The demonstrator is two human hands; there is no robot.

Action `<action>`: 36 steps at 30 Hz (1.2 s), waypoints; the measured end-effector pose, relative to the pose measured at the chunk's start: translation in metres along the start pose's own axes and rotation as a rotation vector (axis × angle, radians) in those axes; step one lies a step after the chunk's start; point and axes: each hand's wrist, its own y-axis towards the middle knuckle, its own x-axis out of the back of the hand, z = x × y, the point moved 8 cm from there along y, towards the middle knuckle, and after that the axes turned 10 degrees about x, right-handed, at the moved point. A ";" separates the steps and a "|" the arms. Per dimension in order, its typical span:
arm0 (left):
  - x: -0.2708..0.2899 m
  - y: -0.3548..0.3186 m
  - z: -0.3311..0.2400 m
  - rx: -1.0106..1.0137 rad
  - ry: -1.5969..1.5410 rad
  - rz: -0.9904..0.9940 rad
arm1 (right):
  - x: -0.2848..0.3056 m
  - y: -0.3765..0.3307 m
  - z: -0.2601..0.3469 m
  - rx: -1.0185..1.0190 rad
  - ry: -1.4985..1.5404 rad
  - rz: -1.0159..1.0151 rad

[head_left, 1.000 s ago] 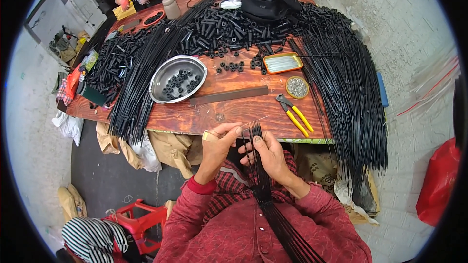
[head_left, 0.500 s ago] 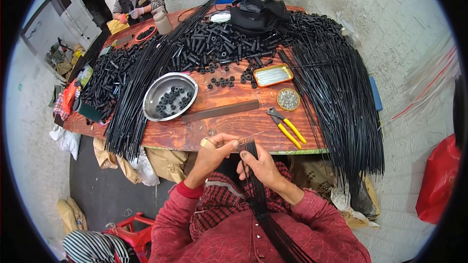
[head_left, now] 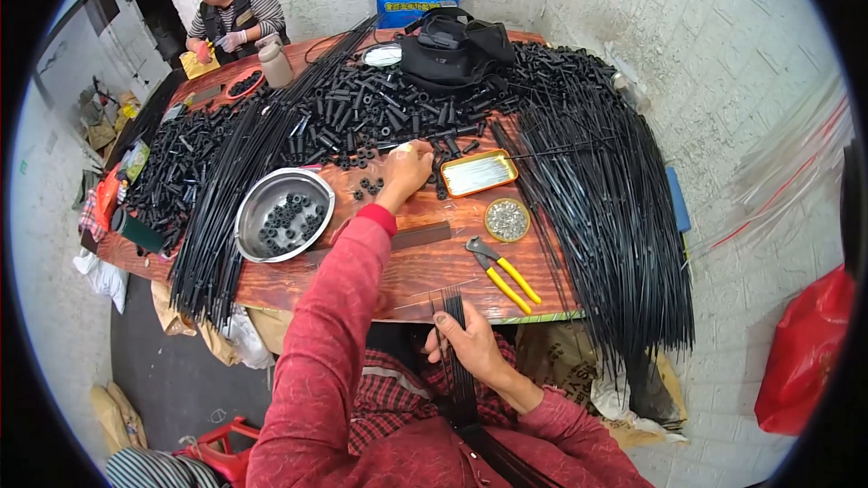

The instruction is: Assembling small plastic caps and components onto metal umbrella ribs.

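My right hand point(head_left: 472, 343) is closed around a bundle of thin black rods point(head_left: 455, 307). Their tips point up toward the table edge, and the rest runs down across my lap and the front of my red top. My left hand point(head_left: 407, 172) is stretched far over the table, at the near edge of the heap of black tubular parts point(head_left: 362, 104). Its fingers are bent down and drawn together; whatever they hold is hidden. Close by it lie small black rings point(head_left: 366, 188). A thin wire point(head_left: 443, 289) rests near the table's front edge.
A metal bowl point(head_left: 240, 226) holds black rings. Right of my left hand stand an orange-rimmed tray of thin pale pins point(head_left: 495, 188) and a round dish of small metal bits point(head_left: 507, 220). Yellow-handled pincers point(head_left: 514, 289) lie nearer. Long black rods point(head_left: 624, 217) cover the right side. A co-worker point(head_left: 237, 14) sits far left.
My left hand has left the bundle and the wire and reached forward to the black parts. The wire now lies on the table. My right hand still grips the rods; the view has shifted slightly.
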 end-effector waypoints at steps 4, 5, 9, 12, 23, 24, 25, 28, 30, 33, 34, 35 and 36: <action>-0.018 0.018 0.011 0.104 0.210 -0.078 | 0.007 0.000 0.004 -0.008 0.004 -0.039; -0.017 0.024 0.015 0.083 0.249 -0.030 | 0.009 0.003 0.002 -0.031 0.019 -0.050; -0.007 0.024 -0.001 0.062 0.252 0.077 | 0.015 0.001 0.008 -0.024 0.040 -0.092; 0.003 0.022 0.011 0.068 0.310 0.061 | 0.013 0.001 0.013 -0.001 0.056 -0.066; 0.040 0.047 0.071 0.375 -0.340 -0.113 | 0.018 0.001 0.007 0.009 0.015 -0.064; 0.065 0.057 0.108 0.327 -0.266 -0.243 | 0.009 -0.001 0.008 -0.002 0.003 -0.018; 0.068 0.061 0.101 0.368 -0.153 -0.262 | 0.011 -0.001 0.006 -0.012 0.010 -0.031; 0.069 0.067 0.076 0.285 0.061 -0.310 | 0.014 0.000 0.006 -0.019 0.025 -0.063; 0.058 0.072 0.073 0.368 0.139 -0.280 | 0.017 -0.002 0.002 -0.026 0.019 -0.073; 0.041 0.072 0.054 0.315 0.275 -0.239 | 0.021 -0.003 0.004 -0.011 -0.014 -0.093; 0.036 0.073 0.048 0.278 0.372 -0.231 | 0.022 -0.004 0.005 -0.004 -0.030 -0.090; 0.034 0.076 0.044 0.267 0.375 -0.230 | 0.024 -0.004 0.006 -0.001 -0.042 -0.089; 0.034 0.070 0.041 0.263 0.385 -0.220 | 0.025 -0.004 0.004 -0.008 -0.041 -0.093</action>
